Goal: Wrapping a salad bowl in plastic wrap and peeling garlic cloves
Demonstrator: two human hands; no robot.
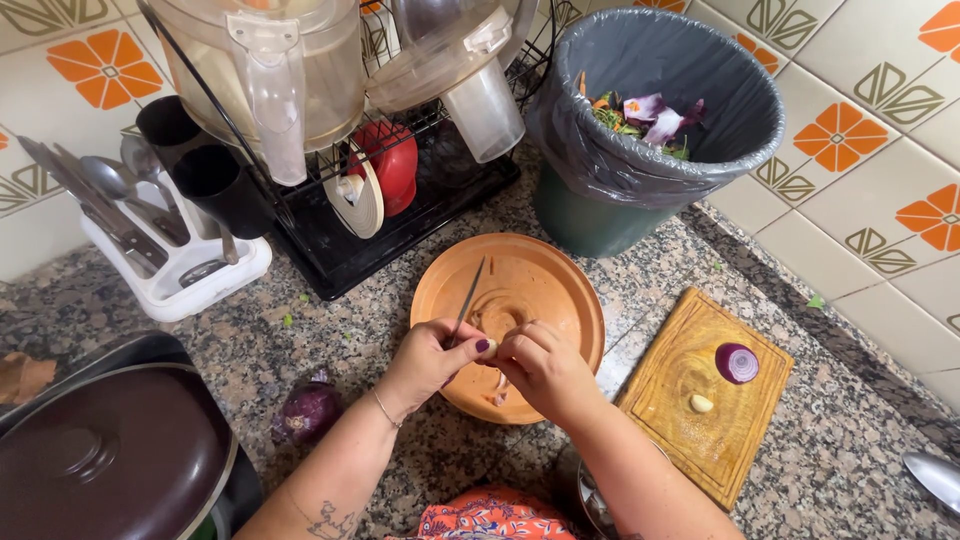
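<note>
My left hand (432, 358) grips a thin knife (470, 293) whose blade points up and away over an orange plastic plate (545, 280). My right hand (541, 366) is closed around a small pale garlic clove (489, 347) held against the left thumb, above the plate's near side. Bits of peel lie on the plate under the hands. To the right, a wooden cutting board (690, 425) carries half a purple onion (737, 362) and a peeled garlic clove (702, 403).
A whole purple onion (308, 411) lies on the granite counter at left, beside a dark lidded pot (110, 455). Behind stand a bin (640, 190) lined with a grey bag of scraps, a black dish rack (330, 240) and a white cutlery holder (170, 275). A spoon (932, 474) lies at the right edge.
</note>
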